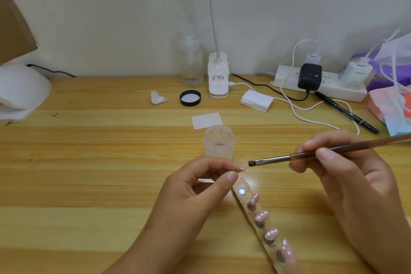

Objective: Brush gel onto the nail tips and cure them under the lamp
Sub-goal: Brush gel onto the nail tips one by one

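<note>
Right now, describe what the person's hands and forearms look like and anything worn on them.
Both the left hand and the right hand are bare: no gloves, rings, watch or bracelets visible. Fingernails are short and unpainted. The forearms show no sleeves as far as the frame reaches.

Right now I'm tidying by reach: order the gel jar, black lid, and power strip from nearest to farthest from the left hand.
1. Gel jar, just beyond the left hand.
2. Black lid, farther back, near the lamp base.
3. Power strip, far back right by the wall.
</note>
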`<control>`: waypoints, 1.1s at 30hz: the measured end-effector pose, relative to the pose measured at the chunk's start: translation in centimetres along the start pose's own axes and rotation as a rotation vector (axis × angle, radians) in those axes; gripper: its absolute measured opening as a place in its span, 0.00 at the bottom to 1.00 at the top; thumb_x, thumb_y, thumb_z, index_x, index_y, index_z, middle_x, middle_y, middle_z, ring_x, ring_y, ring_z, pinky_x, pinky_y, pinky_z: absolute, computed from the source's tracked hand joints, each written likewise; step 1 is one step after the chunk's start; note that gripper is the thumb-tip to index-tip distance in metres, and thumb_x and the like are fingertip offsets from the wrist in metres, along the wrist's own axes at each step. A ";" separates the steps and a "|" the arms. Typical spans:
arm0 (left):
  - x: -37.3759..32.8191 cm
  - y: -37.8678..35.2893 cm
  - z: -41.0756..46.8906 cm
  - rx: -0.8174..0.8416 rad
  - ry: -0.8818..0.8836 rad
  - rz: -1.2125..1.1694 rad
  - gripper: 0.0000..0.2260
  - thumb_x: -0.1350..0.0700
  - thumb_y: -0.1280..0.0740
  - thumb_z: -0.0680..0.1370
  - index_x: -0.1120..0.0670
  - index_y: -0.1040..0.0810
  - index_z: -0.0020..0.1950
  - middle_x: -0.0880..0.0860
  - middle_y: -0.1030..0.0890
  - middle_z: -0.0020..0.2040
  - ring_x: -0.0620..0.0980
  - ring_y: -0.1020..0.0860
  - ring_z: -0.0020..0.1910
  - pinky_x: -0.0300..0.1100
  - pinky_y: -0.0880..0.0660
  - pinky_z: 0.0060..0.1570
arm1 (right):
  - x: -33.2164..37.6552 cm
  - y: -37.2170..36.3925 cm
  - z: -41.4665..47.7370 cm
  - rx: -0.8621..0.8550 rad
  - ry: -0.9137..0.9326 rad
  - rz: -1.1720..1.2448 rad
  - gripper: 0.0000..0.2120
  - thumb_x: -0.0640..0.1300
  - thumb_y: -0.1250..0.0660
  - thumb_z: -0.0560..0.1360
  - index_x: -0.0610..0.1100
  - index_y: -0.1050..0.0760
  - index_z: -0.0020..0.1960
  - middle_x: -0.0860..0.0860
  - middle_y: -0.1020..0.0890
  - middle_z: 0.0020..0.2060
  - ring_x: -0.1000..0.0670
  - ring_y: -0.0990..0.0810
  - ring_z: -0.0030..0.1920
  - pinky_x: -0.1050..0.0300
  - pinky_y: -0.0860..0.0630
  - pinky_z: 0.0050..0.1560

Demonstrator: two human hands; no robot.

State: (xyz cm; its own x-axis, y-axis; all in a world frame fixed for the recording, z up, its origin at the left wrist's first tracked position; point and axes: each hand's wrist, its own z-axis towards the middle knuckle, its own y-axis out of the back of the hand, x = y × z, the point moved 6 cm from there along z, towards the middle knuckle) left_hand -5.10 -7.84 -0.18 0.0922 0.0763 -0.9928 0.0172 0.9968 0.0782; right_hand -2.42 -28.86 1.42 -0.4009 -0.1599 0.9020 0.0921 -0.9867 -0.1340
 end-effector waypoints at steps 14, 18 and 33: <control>0.6 0.1 -0.1 0.001 0.051 0.013 0.05 0.47 0.29 0.68 0.41 0.16 0.43 0.44 0.16 0.41 0.38 0.21 0.38 0.29 0.26 0.42 | 0.3 -1.1 -0.2 0.033 -0.022 -0.041 0.12 0.57 0.27 0.70 0.49 0.19 0.46 0.48 0.17 0.39 0.48 0.16 0.41 0.60 0.20 0.48; 0.3 0.0 -0.2 0.013 0.032 0.023 0.05 0.48 0.30 0.69 0.43 0.16 0.44 0.47 0.17 0.43 0.39 0.22 0.39 0.30 0.27 0.42 | 0.2 -0.9 -0.3 0.004 -0.014 -0.073 0.04 0.43 0.32 0.73 0.49 0.18 0.45 0.48 0.16 0.39 0.50 0.16 0.41 0.64 0.21 0.46; 0.6 0.0 -0.1 0.018 0.006 -0.001 0.02 0.51 0.29 0.70 0.44 0.17 0.41 0.45 0.16 0.40 0.38 0.20 0.40 0.28 0.27 0.40 | 1.2 -1.6 -1.0 0.112 0.150 -0.169 0.06 0.43 0.37 0.72 0.49 0.22 0.45 0.50 0.18 0.43 0.47 0.19 0.49 0.60 0.24 0.53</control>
State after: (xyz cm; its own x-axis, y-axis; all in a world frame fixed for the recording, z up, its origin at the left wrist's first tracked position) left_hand -5.10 -7.83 -0.74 0.0860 0.0752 -0.9935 0.0357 0.9963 0.0785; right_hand -3.94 -27.49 2.28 -0.5495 -0.0037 0.8355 0.1093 -0.9917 0.0675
